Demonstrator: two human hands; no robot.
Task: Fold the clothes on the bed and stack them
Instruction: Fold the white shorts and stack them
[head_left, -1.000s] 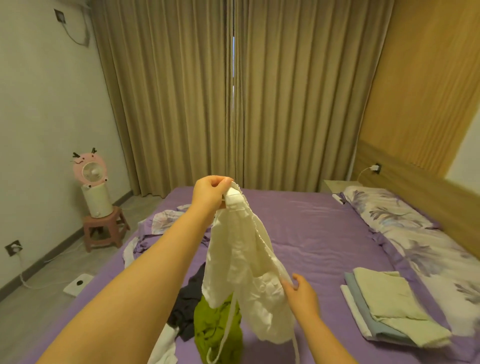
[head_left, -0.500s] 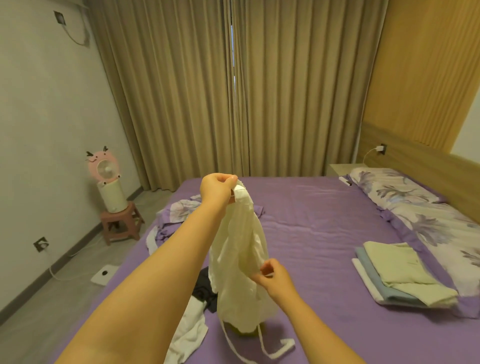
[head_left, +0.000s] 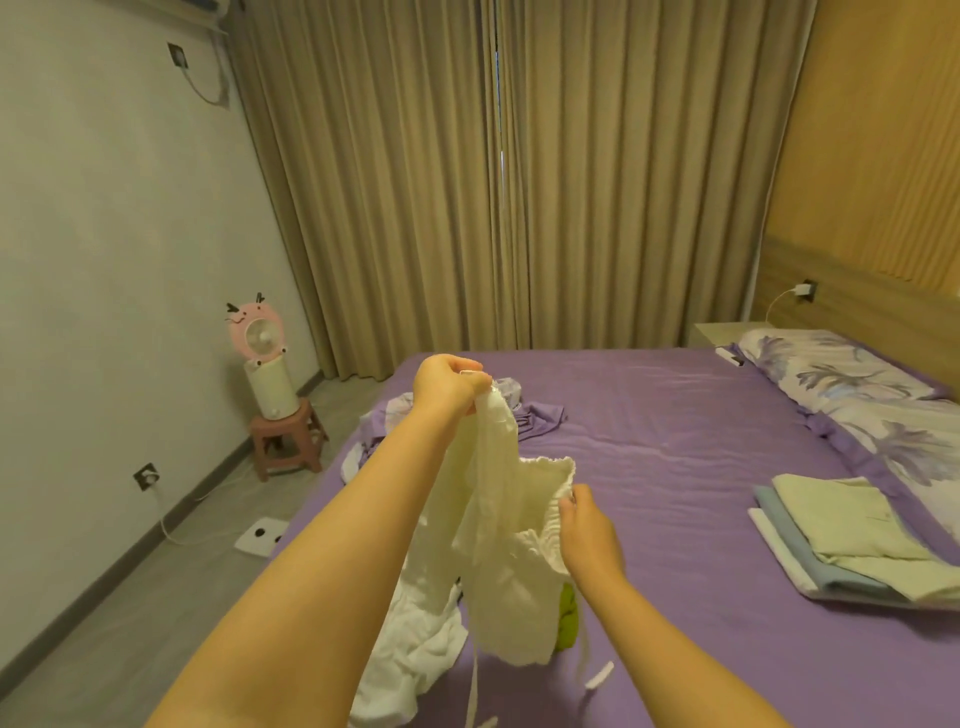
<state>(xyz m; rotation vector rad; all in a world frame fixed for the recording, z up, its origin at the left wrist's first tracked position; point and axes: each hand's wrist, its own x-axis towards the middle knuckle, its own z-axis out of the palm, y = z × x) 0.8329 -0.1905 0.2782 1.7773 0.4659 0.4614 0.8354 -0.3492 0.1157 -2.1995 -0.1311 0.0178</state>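
Note:
A white garment (head_left: 506, 545) with dangling ties hangs in the air over the purple bed (head_left: 675, 467). My left hand (head_left: 449, 384) grips its top edge, held high. My right hand (head_left: 589, 530) pinches the gathered, elastic edge lower down on the right. Below it lie loose clothes: a white piece (head_left: 415, 654) and a green one (head_left: 569, 618), partly hidden by the held garment. A folded stack (head_left: 852, 540) of pale green, blue and white pieces sits on the right side of the bed.
A crumpled floral and purple cover (head_left: 524, 410) lies at the bed's far left. Floral pillows (head_left: 872, 395) line the headboard on the right. On the floor at left stand a pink stool with a fan (head_left: 270, 384) and a white scale (head_left: 260, 535). Curtains hang behind.
My right hand moved from the garment's lower cloth to its gathered edge and pulled it out to the right, spreading the garment. My view tilted up and shifted.

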